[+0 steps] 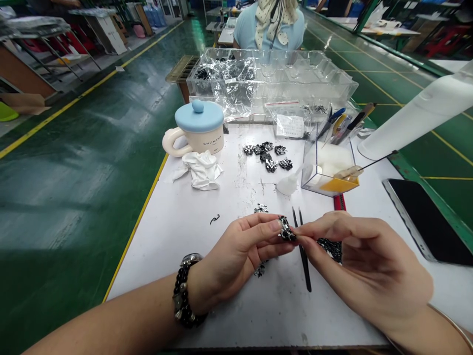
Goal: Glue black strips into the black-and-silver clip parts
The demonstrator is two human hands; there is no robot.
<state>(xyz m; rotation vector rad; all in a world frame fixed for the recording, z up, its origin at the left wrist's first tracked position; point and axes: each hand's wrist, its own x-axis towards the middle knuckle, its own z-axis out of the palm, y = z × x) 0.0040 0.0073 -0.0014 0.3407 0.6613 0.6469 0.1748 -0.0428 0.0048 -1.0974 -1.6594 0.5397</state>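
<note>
Between the thumb and fingers of my left hand (236, 256) is a small black-and-silver part (287, 229). My right hand (362, 261) pinches at the lower right end of that same part with thumb and forefinger; whether a separate tiny piece sits in the pinch is too small to tell. Black tweezers (304, 261) lie on the table just under the fingertips. A pile of small dark parts (330, 249) is partly hidden behind my right hand. Several similar parts (271, 165) lie farther up the table. A thin black curved piece (215, 219) rests to the left.
A lidded mug (205, 133) and crumpled white tissue (201, 170) stand at the left. To the right are a clear pen box (327, 167), a white tube (417, 113) and a phone (430, 217). Clear plastic trays (306, 88) line the back, with a person (269, 24) seated beyond.
</note>
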